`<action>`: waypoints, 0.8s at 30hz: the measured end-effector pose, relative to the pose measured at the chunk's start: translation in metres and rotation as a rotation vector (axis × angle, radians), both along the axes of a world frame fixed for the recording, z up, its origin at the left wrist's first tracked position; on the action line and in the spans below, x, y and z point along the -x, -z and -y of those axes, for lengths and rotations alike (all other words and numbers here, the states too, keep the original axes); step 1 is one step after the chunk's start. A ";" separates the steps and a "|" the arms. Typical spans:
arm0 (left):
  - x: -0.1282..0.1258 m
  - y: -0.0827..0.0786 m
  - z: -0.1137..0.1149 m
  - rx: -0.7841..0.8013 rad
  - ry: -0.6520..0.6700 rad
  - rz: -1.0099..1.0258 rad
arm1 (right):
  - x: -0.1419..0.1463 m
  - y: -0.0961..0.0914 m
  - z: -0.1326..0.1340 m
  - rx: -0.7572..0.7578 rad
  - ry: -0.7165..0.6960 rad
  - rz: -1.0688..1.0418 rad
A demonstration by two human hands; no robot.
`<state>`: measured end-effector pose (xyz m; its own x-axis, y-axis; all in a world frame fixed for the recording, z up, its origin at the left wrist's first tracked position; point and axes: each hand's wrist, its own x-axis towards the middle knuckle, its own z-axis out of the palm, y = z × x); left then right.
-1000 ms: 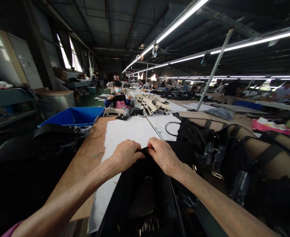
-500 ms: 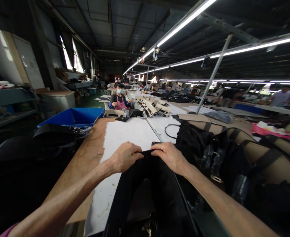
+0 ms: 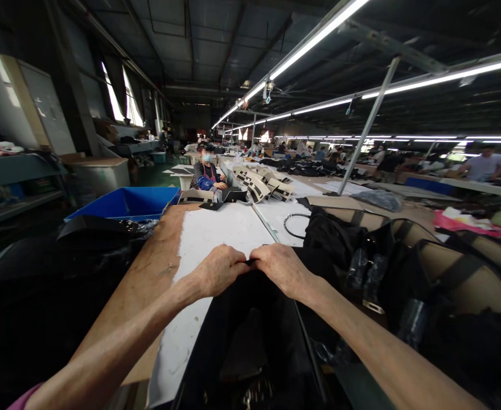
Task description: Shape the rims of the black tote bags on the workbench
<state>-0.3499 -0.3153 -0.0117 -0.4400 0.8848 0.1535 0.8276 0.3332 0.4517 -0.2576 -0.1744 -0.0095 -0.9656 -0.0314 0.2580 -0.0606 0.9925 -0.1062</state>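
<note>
In front of me a black bag [image 3: 254, 324] stands with its mouth toward me and its dark inside showing; small shiny metal bits glint low down in it. At the bag's far upper edge, my left hand [image 3: 221, 269] is closed, thumb and fingers pinching the rim. Close beside it, nearly touching, my right hand [image 3: 281, 270] pinches the same rim. White sheeting [image 3: 216, 233] covers the table under and beyond the bag.
Several black bags with beige panels [image 3: 455, 279] crowd the right side. A blue bin [image 3: 126, 202] and black plastic-wrapped material [image 3: 41, 296] are at left. A co-worker [image 3: 210, 176] sits past beige pieces [image 3: 259, 185] on the table. A pole [image 3: 370, 125] rises at right.
My right hand has slid left along the rim, close to my left hand, which stays about where it was. The co-worker's hands have come down and together.
</note>
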 end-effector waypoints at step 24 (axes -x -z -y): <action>-0.006 0.005 0.007 0.081 -0.133 -0.220 | -0.089 0.011 0.006 -0.048 0.584 0.302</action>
<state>-0.3436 -0.3228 -0.0165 -0.5168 0.8349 0.1892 0.8497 0.4732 0.2327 -0.1691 -0.1805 -0.0204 -0.8573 0.5146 -0.0154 0.5144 0.8575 0.0112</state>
